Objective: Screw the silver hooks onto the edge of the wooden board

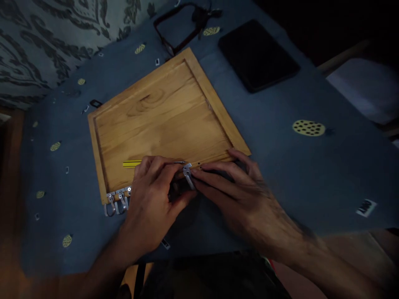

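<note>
A wooden board with a raised frame (162,112) lies on the table. At its near rim, my left hand (152,203) pinches a small metal hook (187,171) between thumb and forefinger. My right hand (240,191) presses its fingertips against the same hook from the right; another of its fingers lies along the frame near the right corner. A yellow-handled screwdriver (131,163) lies across the board, partly hidden behind my left hand, its thin tip showing near the hook. More metal hooks (116,201) sit along the rim at the left corner, some covered by my left hand.
Beyond the board lie a black flat tablet-like case (257,56) and a dark strap (179,27). A small dark clip-like piece (95,103) sits by the board's left corner. The blue tablecloth (305,174) has a pineapple print; a patterned curtain (62,37) hangs at upper left.
</note>
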Demonstrator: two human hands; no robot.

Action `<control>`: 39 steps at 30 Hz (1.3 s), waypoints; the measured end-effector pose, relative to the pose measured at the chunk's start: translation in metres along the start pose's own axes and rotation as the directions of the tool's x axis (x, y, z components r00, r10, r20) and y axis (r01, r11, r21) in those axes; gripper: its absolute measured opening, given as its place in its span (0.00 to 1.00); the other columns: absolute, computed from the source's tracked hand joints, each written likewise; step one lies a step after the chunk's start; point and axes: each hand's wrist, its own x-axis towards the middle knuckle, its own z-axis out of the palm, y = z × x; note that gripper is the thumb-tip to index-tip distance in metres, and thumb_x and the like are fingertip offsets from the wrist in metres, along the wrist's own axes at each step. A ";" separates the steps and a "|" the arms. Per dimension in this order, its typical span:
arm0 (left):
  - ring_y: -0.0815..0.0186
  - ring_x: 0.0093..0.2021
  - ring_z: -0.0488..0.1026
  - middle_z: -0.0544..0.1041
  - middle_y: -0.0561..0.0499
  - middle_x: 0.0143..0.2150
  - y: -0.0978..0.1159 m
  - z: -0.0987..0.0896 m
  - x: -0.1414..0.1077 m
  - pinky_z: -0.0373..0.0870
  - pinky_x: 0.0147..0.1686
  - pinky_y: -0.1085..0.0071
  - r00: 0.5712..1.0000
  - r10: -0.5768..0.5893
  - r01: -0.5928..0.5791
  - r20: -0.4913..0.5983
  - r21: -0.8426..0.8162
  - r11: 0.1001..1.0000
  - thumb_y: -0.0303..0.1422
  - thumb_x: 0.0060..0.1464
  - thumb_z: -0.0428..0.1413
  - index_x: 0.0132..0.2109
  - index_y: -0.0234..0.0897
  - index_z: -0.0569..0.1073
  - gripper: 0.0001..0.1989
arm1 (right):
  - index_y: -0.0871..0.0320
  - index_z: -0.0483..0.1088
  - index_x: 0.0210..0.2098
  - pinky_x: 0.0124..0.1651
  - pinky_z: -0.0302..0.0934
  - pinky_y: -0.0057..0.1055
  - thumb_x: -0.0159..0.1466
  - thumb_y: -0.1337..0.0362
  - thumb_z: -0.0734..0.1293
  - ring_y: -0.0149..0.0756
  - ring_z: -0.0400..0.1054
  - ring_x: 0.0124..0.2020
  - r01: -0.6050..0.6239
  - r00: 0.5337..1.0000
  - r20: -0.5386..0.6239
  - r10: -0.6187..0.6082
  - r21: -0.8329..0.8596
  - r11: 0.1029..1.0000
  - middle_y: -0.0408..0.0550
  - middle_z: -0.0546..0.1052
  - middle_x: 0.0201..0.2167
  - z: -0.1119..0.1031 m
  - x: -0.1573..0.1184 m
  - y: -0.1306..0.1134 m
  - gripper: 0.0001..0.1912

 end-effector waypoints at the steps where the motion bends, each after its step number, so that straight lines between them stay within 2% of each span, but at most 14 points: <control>1: 0.58 0.47 0.68 0.75 0.50 0.44 0.000 0.000 0.000 0.70 0.46 0.56 1.000 -0.002 0.002 -0.003 0.000 1.000 0.32 0.54 0.66 0.49 0.41 0.72 0.16 | 0.59 0.72 0.55 0.73 0.41 0.58 0.67 0.74 0.59 0.47 0.68 0.58 -0.001 1.000 0.008 0.001 -0.001 1.000 0.48 0.76 0.59 0.000 -0.001 0.000 0.20; 5: 0.58 0.48 0.68 0.75 0.50 0.45 -0.001 0.001 0.000 0.70 0.47 0.57 1.000 -0.008 0.008 0.000 -0.009 1.000 0.32 0.54 0.66 0.49 0.41 0.72 0.17 | 0.57 0.72 0.56 0.73 0.42 0.58 0.67 0.74 0.59 0.47 0.68 0.59 -0.002 1.000 0.026 0.003 -0.019 1.000 0.48 0.76 0.59 0.000 -0.001 0.000 0.21; 8: 0.58 0.48 0.68 0.75 0.50 0.45 -0.001 0.001 0.000 0.70 0.48 0.57 1.000 -0.008 0.008 -0.001 -0.017 1.000 0.32 0.54 0.67 0.49 0.40 0.72 0.17 | 0.59 0.73 0.54 0.74 0.40 0.55 0.68 0.75 0.58 0.45 0.69 0.58 -0.001 1.000 -0.003 0.001 -0.016 1.000 0.48 0.77 0.57 0.000 0.001 -0.001 0.19; 12: 0.58 0.47 0.68 0.75 0.50 0.45 0.000 0.002 0.000 0.69 0.47 0.57 1.000 -0.007 0.007 -0.011 -0.028 1.000 0.33 0.54 0.66 0.49 0.40 0.72 0.17 | 0.54 0.72 0.55 0.76 0.37 0.51 0.70 0.74 0.57 0.42 0.68 0.59 -0.015 1.000 0.015 0.015 -0.010 1.000 0.44 0.77 0.58 -0.001 0.002 -0.001 0.20; 23: 0.58 0.47 0.67 0.75 0.50 0.45 0.000 0.003 -0.001 0.68 0.47 0.58 0.999 0.004 -0.004 -0.034 -0.025 1.000 0.33 0.56 0.65 0.49 0.39 0.72 0.16 | 0.62 0.71 0.55 0.75 0.37 0.51 0.69 0.76 0.58 0.42 0.66 0.60 -0.006 1.000 0.009 0.006 0.015 1.000 0.47 0.77 0.58 -0.001 0.002 -0.001 0.18; 29: 0.59 0.46 0.68 0.75 0.50 0.45 -0.001 0.005 -0.002 0.68 0.46 0.58 0.999 0.015 -0.016 -0.049 -0.020 1.000 0.33 0.54 0.67 0.49 0.38 0.72 0.17 | 0.60 0.72 0.54 0.73 0.40 0.55 0.70 0.75 0.57 0.44 0.67 0.60 -0.001 1.000 0.015 0.000 0.010 1.000 0.49 0.78 0.57 -0.002 0.003 0.000 0.18; 33: 0.58 0.46 0.68 0.75 0.49 0.44 -0.002 0.005 -0.002 0.69 0.47 0.57 0.998 0.027 -0.028 -0.052 -0.013 1.000 0.34 0.54 0.67 0.49 0.37 0.73 0.18 | 0.55 0.73 0.53 0.74 0.39 0.51 0.71 0.74 0.56 0.41 0.68 0.59 -0.014 1.000 0.006 0.014 0.003 1.000 0.43 0.78 0.57 -0.002 0.004 0.000 0.19; 37: 0.57 0.46 0.68 0.75 0.49 0.45 -0.002 0.005 -0.002 0.69 0.47 0.57 0.998 0.029 -0.029 -0.053 -0.005 1.000 0.33 0.54 0.66 0.49 0.37 0.73 0.17 | 0.54 0.72 0.54 0.73 0.42 0.54 0.72 0.74 0.55 0.42 0.68 0.59 0.000 1.000 0.004 0.000 -0.010 1.000 0.42 0.77 0.58 -0.003 0.004 0.001 0.20; 39: 0.57 0.47 0.68 0.75 0.49 0.45 -0.002 0.005 -0.001 0.69 0.47 0.56 0.998 0.027 -0.027 -0.048 0.001 1.000 0.34 0.54 0.66 0.49 0.37 0.73 0.17 | 0.52 0.73 0.54 0.73 0.41 0.53 0.73 0.71 0.56 0.42 0.69 0.59 0.007 1.000 0.007 -0.007 -0.012 1.000 0.40 0.78 0.57 -0.004 0.004 0.001 0.18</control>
